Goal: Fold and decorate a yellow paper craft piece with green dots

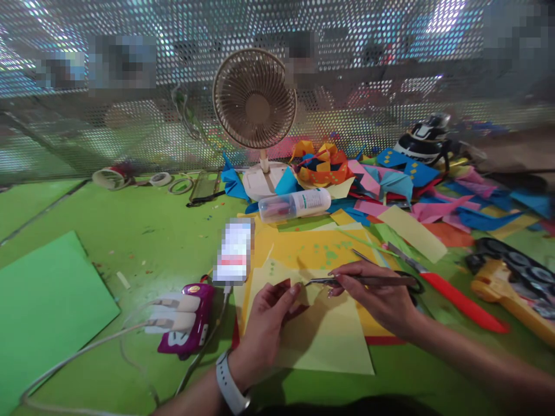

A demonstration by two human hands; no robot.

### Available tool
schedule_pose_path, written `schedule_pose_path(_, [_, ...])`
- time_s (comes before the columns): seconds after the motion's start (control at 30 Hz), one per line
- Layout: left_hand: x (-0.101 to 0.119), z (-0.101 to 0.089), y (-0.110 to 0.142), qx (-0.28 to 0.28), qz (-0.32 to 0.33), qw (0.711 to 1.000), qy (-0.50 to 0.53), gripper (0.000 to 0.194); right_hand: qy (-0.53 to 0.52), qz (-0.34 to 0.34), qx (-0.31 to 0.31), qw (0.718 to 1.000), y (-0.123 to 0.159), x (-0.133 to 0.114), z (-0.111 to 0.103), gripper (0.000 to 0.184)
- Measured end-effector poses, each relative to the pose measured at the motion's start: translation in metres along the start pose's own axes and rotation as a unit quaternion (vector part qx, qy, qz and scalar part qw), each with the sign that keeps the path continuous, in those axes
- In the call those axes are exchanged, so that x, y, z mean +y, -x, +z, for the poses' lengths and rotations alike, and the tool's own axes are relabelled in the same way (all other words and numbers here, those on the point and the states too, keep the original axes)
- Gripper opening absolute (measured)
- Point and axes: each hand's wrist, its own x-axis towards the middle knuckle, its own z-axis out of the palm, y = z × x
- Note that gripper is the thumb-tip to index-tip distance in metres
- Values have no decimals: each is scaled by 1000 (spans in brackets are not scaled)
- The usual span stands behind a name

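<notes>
Pen-like between the fingers of my right hand (379,294) is a pair of metal tweezers (318,281), its tip pointing left. That tip meets the fingertips of my left hand (269,323), which are pinched together around something too small to make out. Both hands hover over a pale yellow sheet of paper (329,346). Beneath it lie deeper yellow sheets (295,242) scattered with small green paper bits (332,252). Scissors with black handles (418,283) are partly hidden behind my right hand. A white watch band (229,384) circles my left wrist.
A red-handled knife (462,300) lies to the right, near a yellow tool (498,283). Folded coloured papers (394,182) pile up behind. A fan (255,107) and a clear bottle (295,205) stand beyond. Leftward are a phone (236,251), a purple case (202,318), cables and green paper (47,312).
</notes>
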Motion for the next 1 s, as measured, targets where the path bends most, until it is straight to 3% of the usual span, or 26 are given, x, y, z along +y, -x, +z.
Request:
schedule_pose_path(0.27, [-1, -3, -3, -4, -18, 1000, 6, 27, -71, 28, 22, 997, 1, 7, 1, 12])
schedule_pose_path(0.5, [-3, -4, -3, -23, -27, 999, 1, 23, -201, 114, 50, 972, -3, 17, 4, 17])
schedule_pose_path(1.0, [-2, -3, -1, -28, -33, 999, -21, 25, -223, 145, 18, 964, -8, 15, 3, 20])
